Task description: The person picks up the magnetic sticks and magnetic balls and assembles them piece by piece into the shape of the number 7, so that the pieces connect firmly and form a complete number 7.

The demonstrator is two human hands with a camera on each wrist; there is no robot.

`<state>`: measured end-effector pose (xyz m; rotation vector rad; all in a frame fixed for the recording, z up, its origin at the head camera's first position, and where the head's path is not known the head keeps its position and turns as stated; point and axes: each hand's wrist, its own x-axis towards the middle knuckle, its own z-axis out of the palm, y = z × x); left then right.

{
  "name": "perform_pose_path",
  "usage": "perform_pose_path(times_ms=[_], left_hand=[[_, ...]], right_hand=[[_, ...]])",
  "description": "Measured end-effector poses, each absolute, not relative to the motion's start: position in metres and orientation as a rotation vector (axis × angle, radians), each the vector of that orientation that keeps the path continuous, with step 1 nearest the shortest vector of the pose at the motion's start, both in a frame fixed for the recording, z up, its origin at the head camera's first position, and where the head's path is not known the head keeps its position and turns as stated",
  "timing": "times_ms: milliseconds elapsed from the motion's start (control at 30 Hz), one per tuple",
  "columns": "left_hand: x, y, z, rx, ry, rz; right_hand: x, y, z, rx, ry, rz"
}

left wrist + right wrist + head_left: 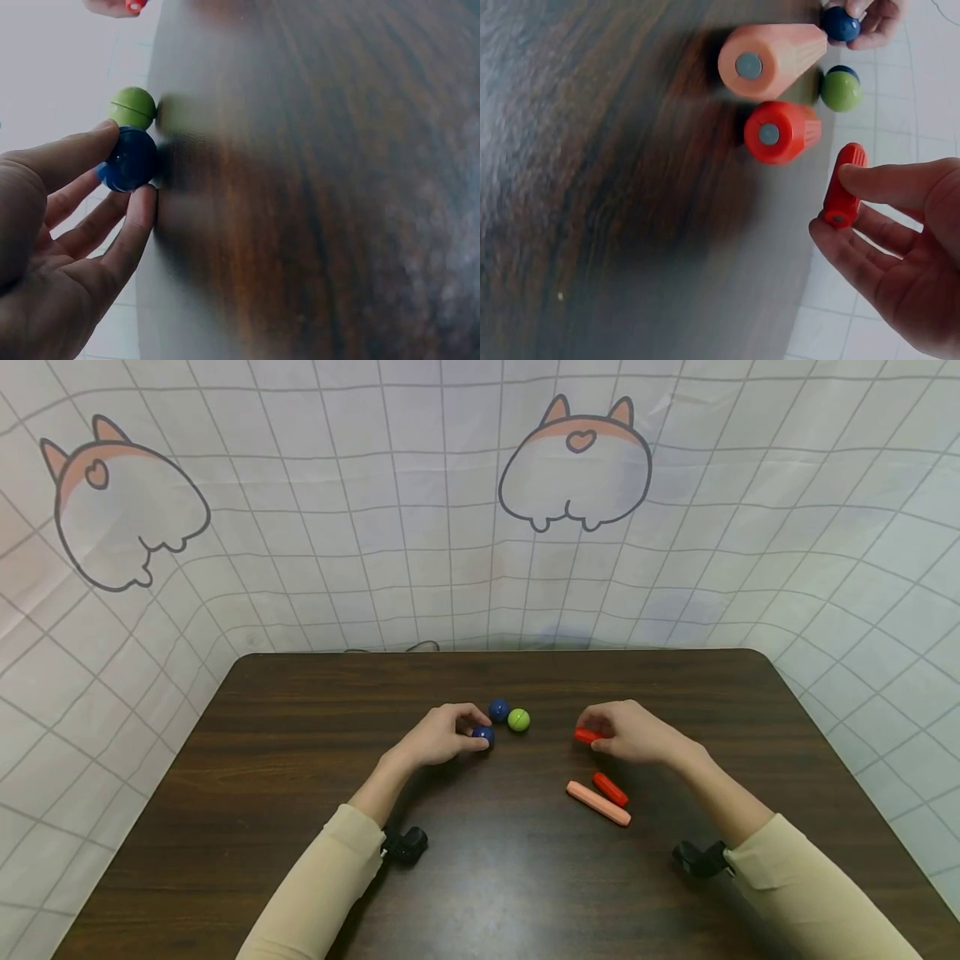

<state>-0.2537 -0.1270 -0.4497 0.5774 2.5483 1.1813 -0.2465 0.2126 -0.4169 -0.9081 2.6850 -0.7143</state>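
My left hand pinches a shiny dark blue ball between thumb and fingertips, low over the table. Just beyond it are a second blue ball and a lime green ball with a seam round it, side by side. Over to the right, my right hand holds a short red ribbed rod by thumb and fingers, a grey disc showing in its end. Nearer me lie another short red rod and a longer peach rod, almost parallel; both show grey end discs in the right wrist view.
Everything lies on a dark wood-grain table with rounded far corners. A white grid-patterned cloth hangs behind and at the sides. Black wrist cameras sit under the left cuff and right cuff. A thin cable shows at the far edge.
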Motion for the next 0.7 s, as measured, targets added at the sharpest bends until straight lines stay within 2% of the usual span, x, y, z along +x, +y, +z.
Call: perform_pose_path(times_ms=[700], left_hand=[[-0.254, -0.126, -0.449, 0.57, 2.536, 1.183]], right_hand=[[-0.247, 0.195, -0.415, -0.918, 2.627, -0.78]])
